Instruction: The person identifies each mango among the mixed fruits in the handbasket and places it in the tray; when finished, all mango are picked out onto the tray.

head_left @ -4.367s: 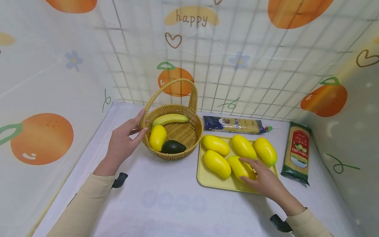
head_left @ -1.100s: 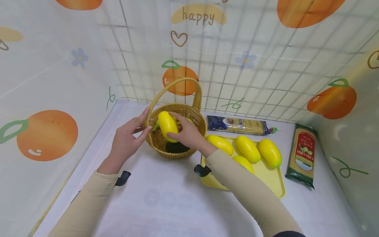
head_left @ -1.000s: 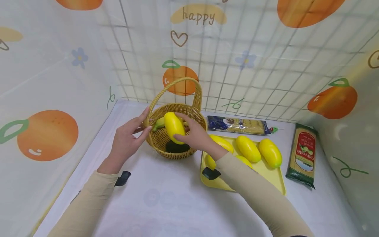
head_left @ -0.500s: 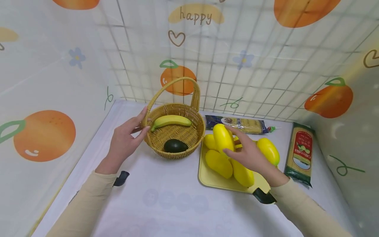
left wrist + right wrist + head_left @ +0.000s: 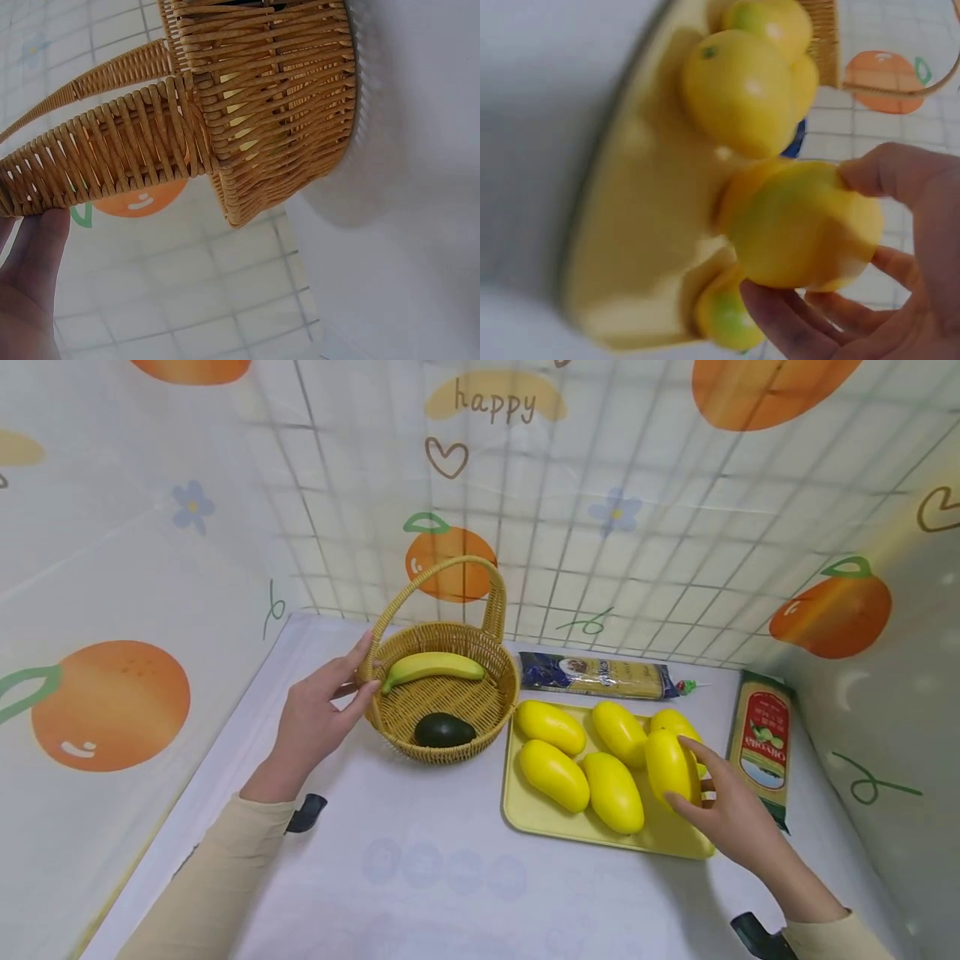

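Note:
With my left hand (image 5: 318, 718) I pinch the foot of the handle on the wicker basket (image 5: 450, 697); in the left wrist view, fingertips touch the handle (image 5: 112, 146) from below. The basket holds a banana (image 5: 435, 668) along its back and a dark avocado (image 5: 445, 730) at its front. On the right, my right hand (image 5: 738, 814) grips a yellow mango (image 5: 670, 768) between thumb and fingers, over the right part of the yellow tray (image 5: 547, 825). Several other mangoes (image 5: 553, 775) lie on that tray. The right wrist view shows the held mango (image 5: 802, 225) close up.
A blue and gold pasta packet (image 5: 596, 677) lies behind the tray, with a small lollipop (image 5: 686, 687) at its end. Right of the tray is a green and red Olivoilà packet (image 5: 765, 727). Printed curtains over a wire grid (image 5: 555, 585) enclose the table.
My right hand has lifted the mango out of the basket and carried it right, over the tray. The left hand has stayed at the basket handle.

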Demonstrator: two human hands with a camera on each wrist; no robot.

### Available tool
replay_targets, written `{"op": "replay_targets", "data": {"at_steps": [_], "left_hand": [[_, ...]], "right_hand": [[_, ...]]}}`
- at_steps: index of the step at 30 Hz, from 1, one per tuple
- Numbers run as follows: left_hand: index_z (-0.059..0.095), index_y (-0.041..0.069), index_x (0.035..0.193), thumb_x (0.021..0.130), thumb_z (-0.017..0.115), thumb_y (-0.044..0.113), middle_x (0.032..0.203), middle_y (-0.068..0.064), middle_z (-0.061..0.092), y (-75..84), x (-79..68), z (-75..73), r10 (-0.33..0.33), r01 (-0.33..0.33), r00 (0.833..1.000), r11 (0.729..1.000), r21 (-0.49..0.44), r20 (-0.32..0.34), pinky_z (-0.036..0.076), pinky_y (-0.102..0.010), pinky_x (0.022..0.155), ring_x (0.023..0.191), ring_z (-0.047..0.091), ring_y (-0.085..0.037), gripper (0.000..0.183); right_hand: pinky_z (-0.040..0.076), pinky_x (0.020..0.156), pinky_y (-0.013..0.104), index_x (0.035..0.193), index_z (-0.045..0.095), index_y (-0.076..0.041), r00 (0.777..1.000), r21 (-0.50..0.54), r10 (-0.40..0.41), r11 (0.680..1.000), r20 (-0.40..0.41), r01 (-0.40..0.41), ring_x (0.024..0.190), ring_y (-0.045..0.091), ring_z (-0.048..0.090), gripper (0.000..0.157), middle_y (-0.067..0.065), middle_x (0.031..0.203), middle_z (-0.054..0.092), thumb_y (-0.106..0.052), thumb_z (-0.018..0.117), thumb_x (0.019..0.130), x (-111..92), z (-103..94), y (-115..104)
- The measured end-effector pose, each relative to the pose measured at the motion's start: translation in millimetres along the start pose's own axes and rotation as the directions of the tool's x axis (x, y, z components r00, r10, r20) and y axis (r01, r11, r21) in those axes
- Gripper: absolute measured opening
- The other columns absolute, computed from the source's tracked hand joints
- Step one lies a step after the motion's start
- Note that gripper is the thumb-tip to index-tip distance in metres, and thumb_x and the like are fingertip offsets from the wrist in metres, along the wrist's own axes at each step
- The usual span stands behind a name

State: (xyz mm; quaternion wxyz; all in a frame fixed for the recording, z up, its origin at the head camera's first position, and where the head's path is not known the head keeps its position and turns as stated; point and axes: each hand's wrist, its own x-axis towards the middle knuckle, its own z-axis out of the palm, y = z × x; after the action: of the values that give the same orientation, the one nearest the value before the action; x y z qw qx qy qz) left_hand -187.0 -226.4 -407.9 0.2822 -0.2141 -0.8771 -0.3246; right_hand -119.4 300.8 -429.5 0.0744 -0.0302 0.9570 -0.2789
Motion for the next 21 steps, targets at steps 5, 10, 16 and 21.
{"op": "replay_targets", "data": {"at_steps": [5, 10, 16, 21], "left_hand": [[0.045, 0.023, 0.155, 0.089, 0.078, 0.006, 0.105, -0.011, 0.072, -0.5, -0.5, 1.1, 0.004, -0.004, 1.0, 1.0, -0.001, -0.004, 0.064, -0.038, 0.08, 0.092, 0.072, -0.025, 0.076], [0.045, 0.023, 0.155, 0.089, 0.078, 0.006, 0.105, -0.012, 0.072, -0.3, -0.3, 0.6, 0.007, -0.007, 1.0, 1.0, 0.001, -0.002, 0.064, -0.037, 0.081, 0.092, 0.072, -0.025, 0.076], [0.046, 0.023, 0.155, 0.089, 0.078, 0.006, 0.104, -0.012, 0.072, 0.0, -0.5, 0.2, 0.0, 0.0, 1.0, 1.0, 0.0, -0.005, 0.063, -0.037, 0.081, 0.093, 0.072, -0.026, 0.075], [0.046, 0.023, 0.155, 0.089, 0.078, 0.006, 0.102, -0.013, 0.072, -0.6, -1.3, 0.3, -0.005, 0.005, 1.0, 1.0, 0.007, -0.007, 0.064, -0.038, 0.081, 0.092, 0.072, -0.026, 0.075]], "right_hand": [[0.064, 0.071, 0.045, 0.158, 0.027, -0.004, 0.997, -0.051, 0.077, 0.996, 0.011, -0.076, 0.106, 0.046, 0.058, 0.09, 0.036, 0.143, 0.036, -0.04, 0.076, 0.091, -10, 10.5, 18], [0.062, 0.078, 0.053, 0.157, 0.027, -0.003, 0.983, -0.088, 0.176, 0.981, 0.056, -0.171, 0.105, 0.045, 0.057, 0.094, 0.038, 0.141, 0.035, -0.051, 0.073, 0.09, -14, 20.5, 24], [0.058, 0.083, 0.06, 0.157, 0.029, -0.003, 0.976, -0.12, 0.206, 0.973, 0.07, -0.197, 0.104, 0.043, 0.057, 0.098, 0.038, 0.138, 0.037, -0.062, 0.068, 0.09, -14, 26.3, 25], [0.055, 0.085, 0.066, 0.157, 0.029, -0.001, 0.976, -0.144, 0.209, 0.969, 0.061, -0.199, 0.109, 0.047, 0.056, 0.099, 0.039, 0.142, 0.034, -0.067, 0.061, 0.091, -16, 23.2, 23]]}}
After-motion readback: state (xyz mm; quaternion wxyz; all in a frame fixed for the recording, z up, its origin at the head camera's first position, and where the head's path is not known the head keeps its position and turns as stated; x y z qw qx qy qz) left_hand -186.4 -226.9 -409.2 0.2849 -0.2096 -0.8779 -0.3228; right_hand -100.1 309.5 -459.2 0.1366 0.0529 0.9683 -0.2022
